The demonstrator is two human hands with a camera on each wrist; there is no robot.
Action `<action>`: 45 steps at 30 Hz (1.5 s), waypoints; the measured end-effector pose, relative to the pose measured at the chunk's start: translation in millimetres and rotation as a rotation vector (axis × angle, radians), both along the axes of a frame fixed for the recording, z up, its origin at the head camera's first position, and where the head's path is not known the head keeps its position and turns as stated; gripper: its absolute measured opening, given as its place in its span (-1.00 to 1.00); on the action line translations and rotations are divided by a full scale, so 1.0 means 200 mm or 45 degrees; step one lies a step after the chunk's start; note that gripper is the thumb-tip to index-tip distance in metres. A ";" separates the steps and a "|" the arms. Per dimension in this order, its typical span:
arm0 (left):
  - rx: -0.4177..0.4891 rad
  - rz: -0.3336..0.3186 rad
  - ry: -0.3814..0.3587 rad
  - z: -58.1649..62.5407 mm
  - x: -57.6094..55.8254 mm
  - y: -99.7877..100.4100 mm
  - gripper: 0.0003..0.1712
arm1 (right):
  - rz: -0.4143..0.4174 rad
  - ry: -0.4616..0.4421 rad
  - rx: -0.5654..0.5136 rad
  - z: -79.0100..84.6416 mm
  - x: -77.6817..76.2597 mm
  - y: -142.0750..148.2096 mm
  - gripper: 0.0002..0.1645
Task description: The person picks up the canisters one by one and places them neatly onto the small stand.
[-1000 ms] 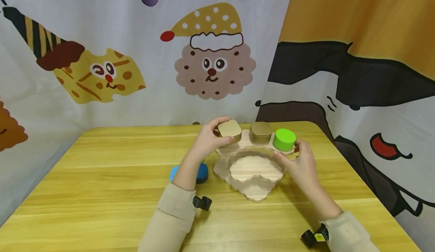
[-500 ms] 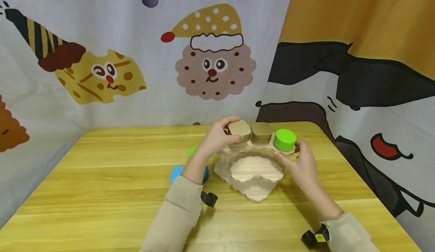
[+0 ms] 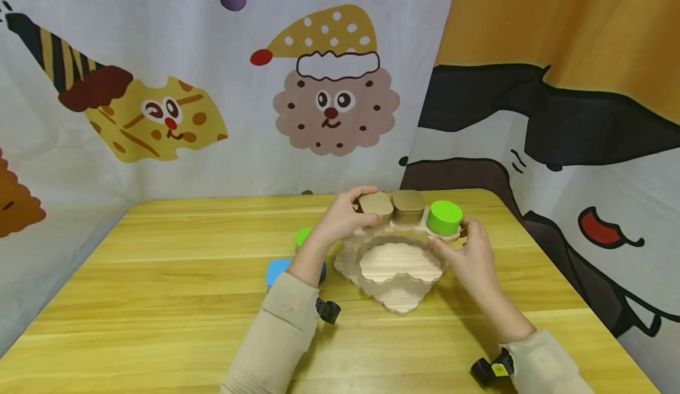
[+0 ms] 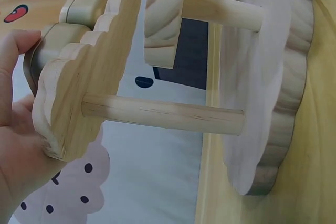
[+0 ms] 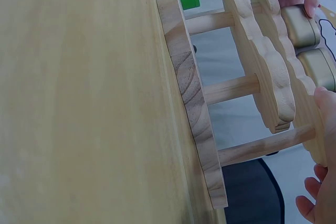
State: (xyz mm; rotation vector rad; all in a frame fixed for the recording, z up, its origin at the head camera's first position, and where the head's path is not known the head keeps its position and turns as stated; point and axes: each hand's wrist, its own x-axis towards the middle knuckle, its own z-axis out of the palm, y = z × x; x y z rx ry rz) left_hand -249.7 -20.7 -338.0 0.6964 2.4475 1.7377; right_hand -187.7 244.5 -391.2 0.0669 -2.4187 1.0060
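Observation:
A tiered wooden stand (image 3: 401,262) with scalloped shelves and round dowel posts stands on the table. On its top shelf are three small tins in a row. The left hand (image 3: 340,220) holds the leftmost gold tin (image 3: 376,205) by its sides, thumb in front, on the shelf's left part. Close to its right sits a second gold tin (image 3: 408,206). A bright green round tin (image 3: 445,217) stands at the right end. There, the right hand (image 3: 473,255) grips the shelf's end, its thumb on the near edge. The far fingers are partly hidden.
Left of the stand, partly behind the left forearm, lie a blue tin or block (image 3: 277,271) and a green one (image 3: 302,236). The wooden table (image 3: 159,311) ends at a printed curtain (image 3: 186,57) behind. Both wrists carry small black cameras.
The left hand has moved right with the gold tin, bringing it close beside the second one. The green object on the table has come into sight. The right hand keeps its place.

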 end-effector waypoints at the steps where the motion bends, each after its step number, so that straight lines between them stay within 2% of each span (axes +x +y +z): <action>1: -0.003 0.000 -0.004 0.00 0.00 0.00 -0.29 | 0.002 0.001 0.000 0.00 0.00 0.00 -0.15; 15: -0.104 0.014 -0.032 0.01 0.00 -0.02 -0.26 | -0.001 -0.008 -0.007 -0.01 -0.01 0.00 -0.17; 21: -0.074 0.003 -0.014 0.00 0.03 -0.05 -0.23 | -0.007 0.004 -0.002 -0.02 -0.01 0.00 -0.18; 27: -0.018 0.007 0.090 0.00 0.07 -0.13 -0.27 | -0.003 0.013 0.001 -0.01 -0.01 0.00 -0.18; 31: -0.021 0.018 0.124 0.01 0.10 -0.18 -0.29 | -0.002 0.025 0.007 -0.01 -0.01 0.00 -0.18; 38: -0.040 0.045 0.151 0.00 0.15 -0.29 -0.29 | -0.008 0.033 0.012 -0.01 -0.01 0.00 -0.19; 40: -0.031 0.046 0.134 0.03 0.19 -0.31 -0.30 | -0.009 0.034 0.011 -0.01 -0.01 0.00 -0.19; 45: -0.032 0.063 0.124 0.00 0.19 -0.40 -0.30 | -0.004 0.034 0.010 -0.01 -0.01 0.00 -0.17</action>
